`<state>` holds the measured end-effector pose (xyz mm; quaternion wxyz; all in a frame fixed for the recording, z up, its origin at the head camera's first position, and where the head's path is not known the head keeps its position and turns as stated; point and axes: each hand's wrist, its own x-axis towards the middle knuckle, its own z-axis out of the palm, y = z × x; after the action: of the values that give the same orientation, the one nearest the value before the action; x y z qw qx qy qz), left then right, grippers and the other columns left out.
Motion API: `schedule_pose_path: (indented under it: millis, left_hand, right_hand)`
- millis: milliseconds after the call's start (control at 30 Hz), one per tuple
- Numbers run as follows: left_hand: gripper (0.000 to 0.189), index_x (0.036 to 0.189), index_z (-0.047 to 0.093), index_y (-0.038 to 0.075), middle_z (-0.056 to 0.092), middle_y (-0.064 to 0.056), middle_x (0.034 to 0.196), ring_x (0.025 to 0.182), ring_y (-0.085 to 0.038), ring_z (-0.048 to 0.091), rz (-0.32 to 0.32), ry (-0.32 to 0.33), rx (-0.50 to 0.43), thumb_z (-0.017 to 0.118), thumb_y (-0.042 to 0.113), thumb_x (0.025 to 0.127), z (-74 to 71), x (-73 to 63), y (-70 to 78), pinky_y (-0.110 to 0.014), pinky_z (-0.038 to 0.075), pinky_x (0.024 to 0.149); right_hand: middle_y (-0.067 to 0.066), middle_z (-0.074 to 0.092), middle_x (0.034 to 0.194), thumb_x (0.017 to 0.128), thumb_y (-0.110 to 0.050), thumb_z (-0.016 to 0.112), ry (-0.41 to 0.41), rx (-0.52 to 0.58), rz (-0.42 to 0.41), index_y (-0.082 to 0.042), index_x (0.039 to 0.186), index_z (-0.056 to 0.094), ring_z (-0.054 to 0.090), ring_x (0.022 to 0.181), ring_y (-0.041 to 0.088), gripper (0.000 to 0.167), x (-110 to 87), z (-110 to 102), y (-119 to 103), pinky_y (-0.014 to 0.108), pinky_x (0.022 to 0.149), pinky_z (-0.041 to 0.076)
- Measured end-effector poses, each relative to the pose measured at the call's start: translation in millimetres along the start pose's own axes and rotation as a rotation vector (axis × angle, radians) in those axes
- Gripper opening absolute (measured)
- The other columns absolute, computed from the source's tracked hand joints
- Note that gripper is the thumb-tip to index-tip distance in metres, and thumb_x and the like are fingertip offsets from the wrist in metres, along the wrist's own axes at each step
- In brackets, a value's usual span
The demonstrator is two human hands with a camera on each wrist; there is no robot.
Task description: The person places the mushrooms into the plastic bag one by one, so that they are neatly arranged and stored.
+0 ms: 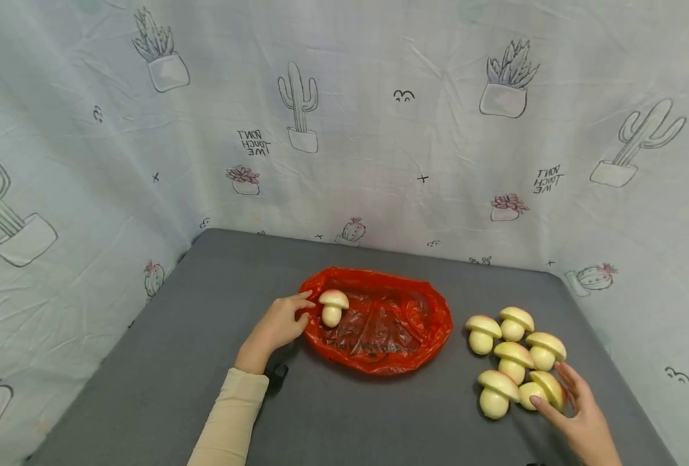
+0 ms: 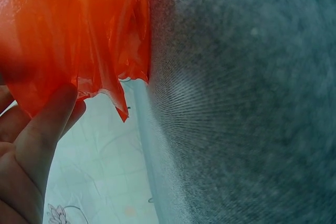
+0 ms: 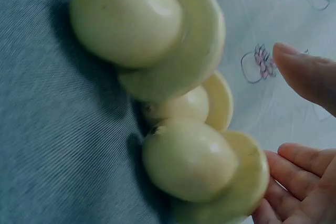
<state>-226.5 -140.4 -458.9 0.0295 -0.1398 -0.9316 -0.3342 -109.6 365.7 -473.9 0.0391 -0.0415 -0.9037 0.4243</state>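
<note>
A red plastic bag (image 1: 373, 370) lies with its mouth spread wide on the table. My left hand (image 1: 286, 320) is at its left rim, pinching the thin plastic (image 2: 79, 35) between thumb and fingers. Inside the bag, at the left, stands one pale yellow mushroom (image 1: 332, 309) with a pinkish cap top. Several similar mushrooms (image 1: 512, 362) form a cluster to the right of the bag. My right hand (image 1: 579, 411) spreads around the nearest right mushroom (image 1: 545, 390), which leans over. In the right wrist view, fingertips (image 3: 270, 166) touch a cap while the thumb (image 3: 302, 72) stays apart.
The grey table (image 1: 379, 421) is backed by a pale cloth (image 1: 367, 129) printed with cacti and potted plants, which also hangs at both sides. A small black object (image 1: 277, 377) shows by the left wrist.
</note>
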Motion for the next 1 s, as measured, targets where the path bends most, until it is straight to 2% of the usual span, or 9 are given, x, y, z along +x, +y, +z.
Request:
schedule_pose_path:
  millis: [67, 133, 267, 300, 400, 633, 700, 800, 1000]
  left_hand:
    - [0.031, 0.114, 0.068, 0.001, 0.053, -0.012, 0.138, 0.098, -0.030, 0.062, 0.002, 0.001, 0.009, 0.058, 0.003, 0.084, 0.5, -0.5, 0.0, -0.029, 0.040, 0.063]
    - [0.031, 0.114, 0.068, 0.001, 0.053, -0.013, 0.137, 0.100, -0.030, 0.062, 0.000, -0.002, 0.010, 0.058, 0.003, 0.084, 1.1, -1.0, -0.1, -0.031, 0.042, 0.067]
    - [0.031, 0.113, 0.069, 0.001, 0.054, -0.012, 0.137, 0.112, -0.025, 0.057, 0.005, 0.007, 0.021, 0.058, 0.004, 0.085, 2.7, -1.1, -1.1, -0.032, 0.043, 0.074]
    - [0.031, 0.113, 0.069, 0.001, 0.054, -0.012, 0.137, 0.107, -0.025, 0.058, 0.004, 0.008, 0.018, 0.058, 0.004, 0.085, 2.9, -1.2, -1.5, -0.032, 0.042, 0.071]
    - [0.030, 0.112, 0.069, 0.001, 0.054, -0.012, 0.136, 0.108, -0.025, 0.058, 0.010, 0.020, 0.025, 0.058, 0.003, 0.084, 3.5, -0.9, -2.6, -0.031, 0.041, 0.070]
    - [0.030, 0.112, 0.069, 0.000, 0.055, -0.013, 0.136, 0.124, -0.031, 0.051, 0.026, 0.025, 0.023, 0.058, 0.003, 0.084, 2.8, -1.7, -2.6, -0.034, 0.042, 0.077]
    - [0.030, 0.112, 0.069, 0.000, 0.054, -0.013, 0.136, 0.124, -0.031, 0.051, 0.026, 0.025, 0.017, 0.058, 0.003, 0.084, 2.8, -1.6, -2.7, -0.034, 0.042, 0.078]
    - [0.030, 0.111, 0.070, 0.000, 0.055, -0.013, 0.136, 0.124, -0.032, 0.051, 0.038, 0.033, 0.028, 0.058, 0.003, 0.084, 3.0, -1.3, -3.4, -0.035, 0.045, 0.081]
    - [0.030, 0.111, 0.070, 0.001, 0.055, -0.013, 0.135, 0.120, -0.030, 0.055, 0.053, 0.039, 0.048, 0.058, 0.003, 0.084, 2.9, -1.2, -4.5, -0.033, 0.043, 0.075]
  right_hand:
    - [0.026, 0.003, 0.156, 0.094, -0.022, 0.058, 0.007, -0.007, 0.024, -0.001, 0.152, -0.001, 0.001, 0.133, -0.014, 0.086, -2.1, 0.6, 5.9, -0.007, 0.087, 0.007]
    - [0.021, 0.000, 0.158, 0.094, -0.024, 0.057, 0.013, 0.002, 0.058, -0.002, 0.152, -0.002, -0.003, 0.139, -0.006, 0.086, -3.7, 1.0, 10.2, -0.008, 0.085, 0.007]
    - [0.014, -0.004, 0.159, 0.095, -0.026, 0.057, 0.012, 0.028, 0.110, -0.003, 0.152, -0.005, -0.004, 0.145, 0.028, 0.087, -3.7, 1.5, 14.8, -0.007, 0.083, 0.007]
    - [0.014, -0.004, 0.159, 0.094, -0.027, 0.057, 0.009, 0.038, 0.121, -0.004, 0.152, -0.006, -0.003, 0.144, 0.035, 0.088, -2.9, 1.6, 15.0, -0.005, 0.092, 0.007]
    - [0.020, -0.003, 0.158, 0.094, -0.029, 0.058, -0.008, 0.037, 0.148, -0.004, 0.152, -0.007, 0.001, 0.142, 0.043, 0.090, -0.2, 1.8, 15.7, 0.013, 0.111, 0.010]
    - [0.035, 0.007, 0.152, 0.091, -0.035, 0.061, -0.070, -0.044, 0.192, 0.001, 0.151, -0.004, 0.010, 0.139, 0.045, 0.095, 4.1, 1.4, 17.4, 0.004, 0.097, 0.017]
    - [0.037, 0.009, 0.150, 0.090, -0.039, 0.062, -0.098, -0.072, 0.226, 0.001, 0.151, -0.004, 0.016, 0.135, 0.050, 0.099, 6.4, 0.1, 16.3, 0.026, 0.107, 0.025]
    - [0.039, 0.010, 0.148, 0.087, -0.049, 0.060, -0.158, -0.132, 0.301, 0.002, 0.150, -0.009, 0.020, 0.130, 0.054, 0.106, 10.5, -2.3, 14.5, 0.059, 0.098, 0.025]
    - [0.041, 0.007, 0.146, 0.085, -0.058, 0.058, -0.223, -0.195, 0.394, 0.007, 0.147, -0.013, 0.020, 0.129, 0.055, 0.113, 14.0, -4.4, 14.6, 0.062, 0.101, 0.025]
